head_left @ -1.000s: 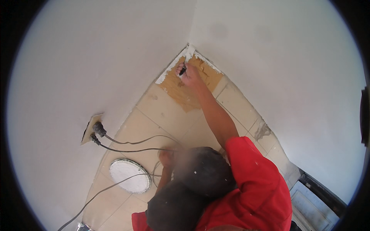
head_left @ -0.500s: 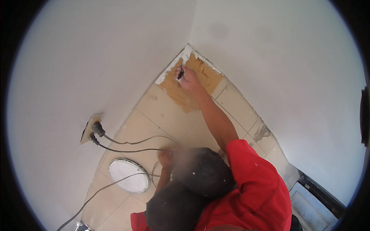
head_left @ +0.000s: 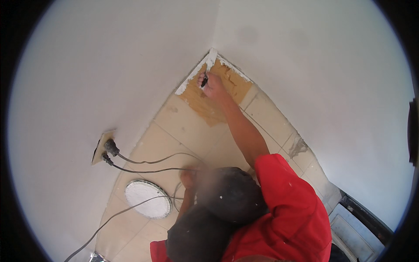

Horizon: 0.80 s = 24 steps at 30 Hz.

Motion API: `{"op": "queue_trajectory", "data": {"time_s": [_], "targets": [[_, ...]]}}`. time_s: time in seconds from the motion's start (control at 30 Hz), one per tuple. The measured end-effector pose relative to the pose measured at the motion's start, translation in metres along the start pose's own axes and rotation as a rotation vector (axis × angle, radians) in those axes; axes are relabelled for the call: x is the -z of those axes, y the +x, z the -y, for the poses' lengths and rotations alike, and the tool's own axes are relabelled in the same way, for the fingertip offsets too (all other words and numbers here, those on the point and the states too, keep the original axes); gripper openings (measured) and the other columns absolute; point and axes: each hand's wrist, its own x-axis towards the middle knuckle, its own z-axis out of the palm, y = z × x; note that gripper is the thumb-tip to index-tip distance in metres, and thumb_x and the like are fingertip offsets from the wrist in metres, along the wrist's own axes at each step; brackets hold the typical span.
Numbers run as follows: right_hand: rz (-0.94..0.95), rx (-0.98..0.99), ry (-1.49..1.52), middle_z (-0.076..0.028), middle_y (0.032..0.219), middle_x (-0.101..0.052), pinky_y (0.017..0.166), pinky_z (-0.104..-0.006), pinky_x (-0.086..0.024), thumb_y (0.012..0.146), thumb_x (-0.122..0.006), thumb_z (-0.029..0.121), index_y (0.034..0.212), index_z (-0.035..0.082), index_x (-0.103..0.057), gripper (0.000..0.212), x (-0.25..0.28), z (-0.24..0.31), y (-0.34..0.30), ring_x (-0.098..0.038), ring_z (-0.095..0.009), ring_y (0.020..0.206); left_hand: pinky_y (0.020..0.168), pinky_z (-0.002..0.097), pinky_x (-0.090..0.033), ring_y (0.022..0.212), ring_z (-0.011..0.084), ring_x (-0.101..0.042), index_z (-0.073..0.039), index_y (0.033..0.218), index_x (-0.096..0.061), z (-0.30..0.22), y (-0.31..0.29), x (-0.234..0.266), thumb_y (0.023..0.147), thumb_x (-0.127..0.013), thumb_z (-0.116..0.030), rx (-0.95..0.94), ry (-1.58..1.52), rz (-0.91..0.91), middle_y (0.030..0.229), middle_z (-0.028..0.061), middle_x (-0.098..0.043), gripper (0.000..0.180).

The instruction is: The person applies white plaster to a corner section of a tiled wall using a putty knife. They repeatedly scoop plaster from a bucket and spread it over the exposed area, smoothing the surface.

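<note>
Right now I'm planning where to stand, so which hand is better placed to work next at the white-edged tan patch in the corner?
Probably the right hand: it grips a black-handled tool over the white-edged tan patch. The left hand is farther back, beside a dark-clothed knee.

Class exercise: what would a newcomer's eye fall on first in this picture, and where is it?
Most likely the bright red sleeve at lower right, its forearm leading up to the right hand, which grips a black-handled tool. Next, the brown patch in the corner, edged in white along both walls. At lower left, a round white-topped thing stands out, with a cable passing across it.
</note>
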Motion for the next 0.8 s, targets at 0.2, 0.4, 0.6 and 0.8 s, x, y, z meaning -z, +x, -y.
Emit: {"op": "queue_trajectory", "data": {"time_s": [0.2,0.4,0.6,0.8], "targets": [[0.005,-0.006,0.055,-0.006,0.078,-0.05,0.062,-0.0383,-0.044,0.109,-0.037,0.015,0.093,0.005,-0.048,0.021,-0.005,0.005,0.008,-0.045,-0.019,0.067,0.077,0.0491,-0.054,0.085,0.037,-0.069,-0.008,0.093,-0.074,-0.014,0.004,0.01,0.09,-0.07,-0.034,0.027,-0.023,0.048,0.091,0.0142,-0.073,0.027],[-0.053,0.134,0.156,-0.005,0.078,-0.05,0.062,-0.0366,-0.045,0.108,-0.038,0.013,0.093,0.005,-0.048,0.02,0.019,0.007,-0.009,-0.046,-0.019,0.067,0.078,0.0472,-0.055,0.086,0.0357,-0.07,-0.008,0.093,-0.076,-0.024,0.013,0.012,0.09,-0.071,-0.036,0.055,0.097,0.074,0.093,0.0135,-0.074,0.029],[-0.021,-0.011,-0.053,-0.005,0.079,-0.053,0.063,-0.0342,-0.047,0.105,-0.046,0.012,0.097,0.006,-0.051,0.011,-0.008,-0.017,-0.068,-0.051,-0.019,0.069,0.072,0.0466,-0.053,0.079,0.0337,-0.069,-0.008,0.087,-0.074,0.035,-0.024,-0.025,0.086,-0.072,-0.031,-0.021,0.029,0.031,0.085,0.0122,-0.071,0.023],[-0.004,-0.016,-0.128,-0.005,0.077,-0.053,0.062,-0.0362,-0.047,0.102,-0.046,0.016,0.097,0.007,-0.053,0.012,0.044,0.014,-0.096,-0.053,-0.019,0.066,0.057,0.0471,-0.049,0.062,0.0378,-0.063,-0.007,0.073,-0.067,-0.055,0.018,0.032,0.086,-0.069,-0.029,-0.332,-0.067,0.405,0.066,0.014,-0.063,0.026]]}}
